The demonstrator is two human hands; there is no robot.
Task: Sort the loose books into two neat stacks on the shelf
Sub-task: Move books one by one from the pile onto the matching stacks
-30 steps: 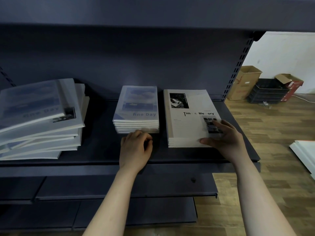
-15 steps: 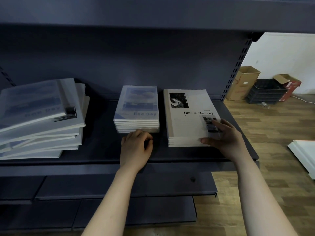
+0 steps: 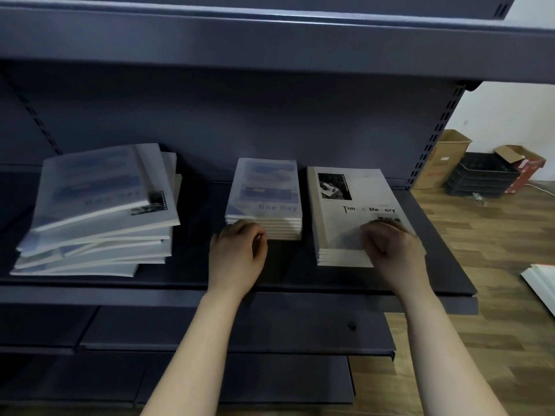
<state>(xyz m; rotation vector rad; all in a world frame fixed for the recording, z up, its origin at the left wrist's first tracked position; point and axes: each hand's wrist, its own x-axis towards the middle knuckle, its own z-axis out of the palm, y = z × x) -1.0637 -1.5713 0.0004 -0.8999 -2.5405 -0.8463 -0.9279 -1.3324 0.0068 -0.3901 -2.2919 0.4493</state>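
1. Hands: my left hand (image 3: 238, 255) rests curled on the shelf (image 3: 192, 274) with its fingertips against the near edge of the small stack (image 3: 265, 199); it grips nothing. My right hand (image 3: 393, 246) lies palm down on the near right corner of the large stack (image 3: 356, 214), pressing the top cover, not clamped round it.

2. Books: both neat stacks sit side by side at mid shelf, near each other but not touching. The loose pile (image 3: 96, 211) lies well apart to the left, its books fanned and tilted, so I judge the sorting unfinished.

3. Step in hand: squaring the two stacks. I should push the small stack's near edge with flat fingertips, evenly along its width, so the books slide together and do not twist.

4. Large stack: I keep the palm's weight light while the fingers draw the right edges flush; too much pressure locks the covers and drags the whole stack.

5. Risk: the covers look glossy, so upper books may skate off lower ones. Slow, short nudges suit them.

6. Next: I would take from the top of the loose pile, one title at a time, matching cover size to stack.
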